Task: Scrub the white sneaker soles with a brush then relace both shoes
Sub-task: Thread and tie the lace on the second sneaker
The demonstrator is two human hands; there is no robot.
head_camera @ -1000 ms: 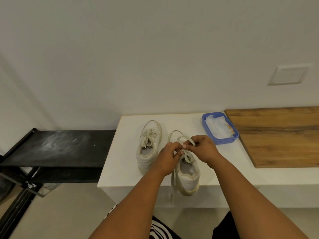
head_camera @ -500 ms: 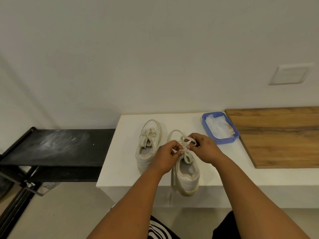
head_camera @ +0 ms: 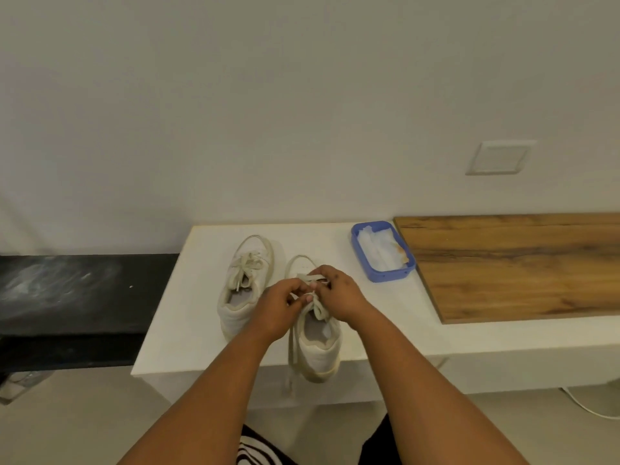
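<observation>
blue tray [head_camera: 360, 255] on white ledge [head_camera: 188, 297], wooden board [head_camera: 520, 263] beside it, black shelf [head_camera: 67, 290] left.

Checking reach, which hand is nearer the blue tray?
Right. The right hand pinches the lace just left of the blue tray; the left hand sits farther left.

2 bare forearms, no sleeves; black-and-white striped garment [head_camera: 255, 453] and black clothing [head_camera: 377, 444] at the lap.
</observation>
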